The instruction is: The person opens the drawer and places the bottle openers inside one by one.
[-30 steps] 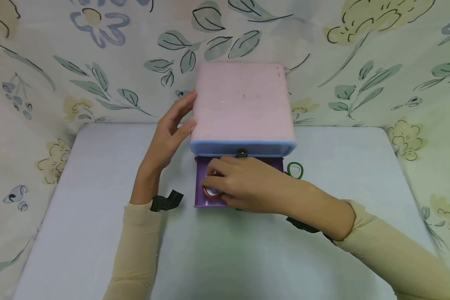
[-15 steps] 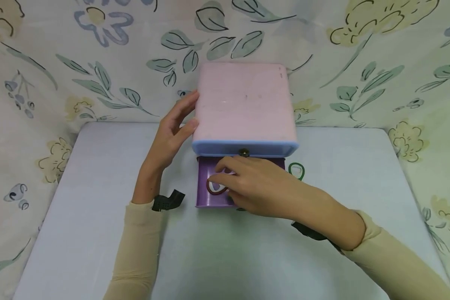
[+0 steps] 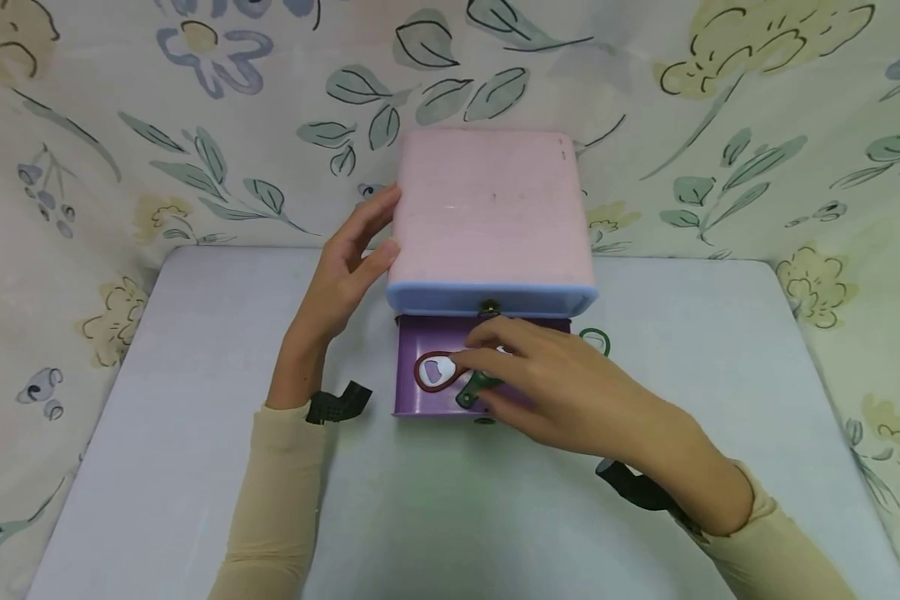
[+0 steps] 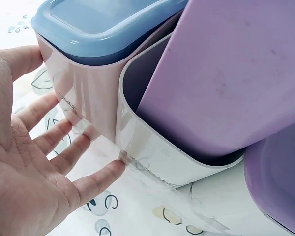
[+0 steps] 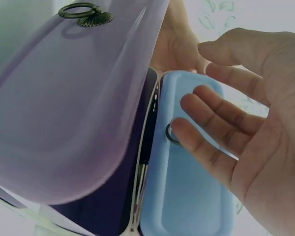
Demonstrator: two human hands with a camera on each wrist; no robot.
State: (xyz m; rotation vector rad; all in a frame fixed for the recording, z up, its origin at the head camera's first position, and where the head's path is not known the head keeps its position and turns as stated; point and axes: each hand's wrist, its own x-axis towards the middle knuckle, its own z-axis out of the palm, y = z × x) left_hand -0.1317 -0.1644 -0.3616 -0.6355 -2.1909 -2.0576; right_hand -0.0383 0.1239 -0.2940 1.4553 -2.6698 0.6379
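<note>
A small drawer cabinet [image 3: 487,208] with a pink top and a blue upper drawer [image 5: 191,182] stands at the back of the table. Below it, a purple drawer [image 3: 412,333] is pulled out. Inside lie a red-rimmed bottle opener [image 3: 429,383] and a green-handled item [image 3: 468,394], partly hidden by my right hand [image 3: 562,396]. That hand hovers over the drawer with loosely bent fingers and nothing visible in its grasp. My left hand [image 3: 337,279] rests its fingertips against the cabinet's left side, fingers spread in the left wrist view.
A green loop [image 3: 604,341] shows just right of the drawer, mostly behind my right hand. The white table [image 3: 450,517] spreads around the cabinet. Floral cloth [image 3: 720,125] rises directly behind. A ring pull [image 5: 81,11] sticks out from the purple drawer's front.
My right hand has let go of the red-rimmed bottle opener and drawn back to the right. The opener and the green handle now show in the drawer. My left hand stays at the cabinet.
</note>
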